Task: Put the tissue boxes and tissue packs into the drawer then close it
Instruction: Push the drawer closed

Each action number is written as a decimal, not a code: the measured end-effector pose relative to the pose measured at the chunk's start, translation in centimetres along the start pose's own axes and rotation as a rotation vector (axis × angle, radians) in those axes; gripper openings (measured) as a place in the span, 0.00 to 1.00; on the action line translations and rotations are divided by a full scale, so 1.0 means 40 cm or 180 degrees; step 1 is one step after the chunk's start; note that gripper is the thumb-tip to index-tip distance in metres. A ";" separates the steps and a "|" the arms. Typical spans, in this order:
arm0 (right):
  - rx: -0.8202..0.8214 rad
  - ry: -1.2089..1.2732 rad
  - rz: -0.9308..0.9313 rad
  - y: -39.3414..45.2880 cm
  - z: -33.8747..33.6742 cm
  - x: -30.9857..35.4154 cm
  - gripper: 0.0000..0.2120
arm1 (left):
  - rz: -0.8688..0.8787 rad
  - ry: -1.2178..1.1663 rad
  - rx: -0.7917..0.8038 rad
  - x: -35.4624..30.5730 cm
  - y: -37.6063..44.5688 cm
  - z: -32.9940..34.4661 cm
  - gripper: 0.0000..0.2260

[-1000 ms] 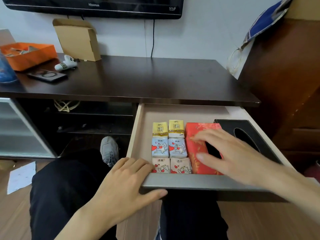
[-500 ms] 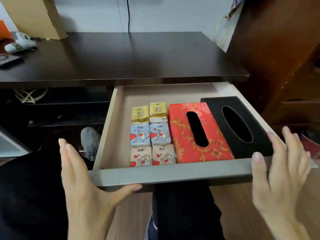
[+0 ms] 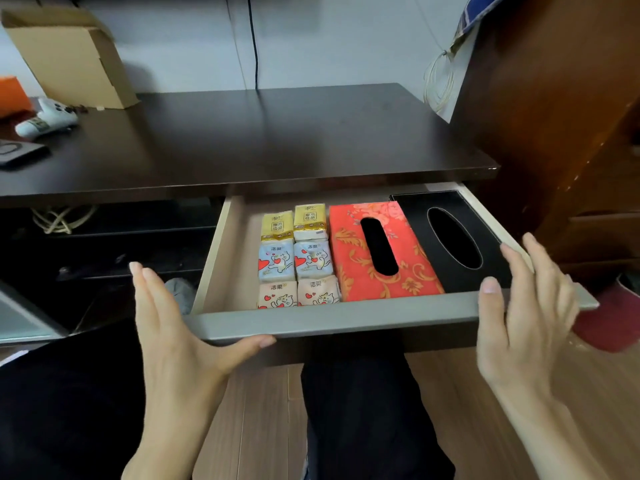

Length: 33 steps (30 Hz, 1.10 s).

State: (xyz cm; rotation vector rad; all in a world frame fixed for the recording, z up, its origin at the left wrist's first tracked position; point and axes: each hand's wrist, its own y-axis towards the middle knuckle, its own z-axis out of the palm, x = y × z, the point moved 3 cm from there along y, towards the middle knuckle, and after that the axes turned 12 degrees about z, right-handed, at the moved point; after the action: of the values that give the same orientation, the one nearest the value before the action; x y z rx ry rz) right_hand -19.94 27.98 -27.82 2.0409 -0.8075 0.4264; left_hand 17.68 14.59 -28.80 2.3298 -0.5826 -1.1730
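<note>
Drawer (image 3: 332,318): pulled out from under the dark desk (image 3: 277,140), its grey front at 6 o'clock of the scene; everything the task names lies inside it.
Change: a second ago the right hand was inside, resting on the red tissue box; now it is out and set at the front's right end. The left hand has stayed at the front's left end.
Meaning: packing looks finished; in my judgement only the push shut is left, and the front is not yet moved in.
Left hand (image 3: 169,337): at 8 o'clock, fingers spread and straight, thumb touching the lower edge of the front; gripping nothing.
Right hand (image 3: 526,317): at 4 o'clock, fingers open and upright, thumb against the front's right end; holding nothing.
Tissue boxes: two, side by side. Red tissue box (image 3: 377,251) in the middle, black tissue box (image 3: 450,240) at its 3 o'clock, against the right wall.
Tissue packs (image 3: 296,259): six, in two columns of three, just at 9 o'clock of the red tissue box; two yellow at the back, two blue in the middle, two pink at the front.
Risk: nothing seems to stand above the rim, so the push should clear the desk.
</note>
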 end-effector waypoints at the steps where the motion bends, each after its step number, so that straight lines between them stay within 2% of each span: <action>1: 0.0025 0.0081 -0.0016 0.011 0.011 0.002 0.24 | 0.0051 -0.0011 -0.0082 -0.027 0.014 0.013 0.67; 3: 0.0040 0.0045 0.0100 0.035 0.054 -0.004 0.24 | -0.0011 0.0106 0.0066 -0.080 0.073 0.071 0.67; 8: 0.0095 0.0239 0.0375 0.091 0.150 0.000 0.25 | -0.0014 0.0210 0.0116 -0.030 0.168 0.128 0.65; 13: 0.0175 0.0399 0.0752 0.114 0.242 0.011 0.34 | -0.0132 0.0049 -0.0070 0.014 0.266 0.199 0.64; 17: 0.0195 0.0667 0.1142 0.140 0.299 0.033 0.43 | -0.0503 -0.0468 -0.0632 0.038 0.279 0.264 0.56; 19: 0.0260 0.1001 0.1403 0.148 0.330 0.045 0.45 | -0.0819 -0.0666 -0.1133 0.044 0.251 0.287 0.48; 21: 0.0322 0.1272 0.1442 0.152 0.359 0.057 0.45 | -0.0910 -0.0702 -0.1323 0.041 0.214 0.303 0.39; 23: 0.0388 0.1403 0.1566 0.154 0.385 0.051 0.45 | -0.0624 -0.0540 -0.1092 0.039 0.182 0.330 0.35; 25: 0.0555 0.1511 0.1763 0.151 0.408 0.041 0.44 | -0.0255 -0.0310 -0.0678 0.040 0.172 0.360 0.36; 28: 0.0831 0.1436 0.1739 0.149 0.437 0.041 0.44 | -0.0022 -0.0052 0.0003 0.042 0.186 0.396 0.38; 33: 0.0878 0.1150 0.1519 0.167 0.466 0.032 0.45 | 0.0069 0.0367 0.0370 0.078 0.214 0.425 0.41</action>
State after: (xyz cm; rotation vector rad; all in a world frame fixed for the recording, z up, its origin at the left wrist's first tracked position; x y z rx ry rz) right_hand -23.63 9.32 -33.47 1.9167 -1.0479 1.1941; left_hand 4.03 2.35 -34.82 2.4630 -0.6484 -1.0117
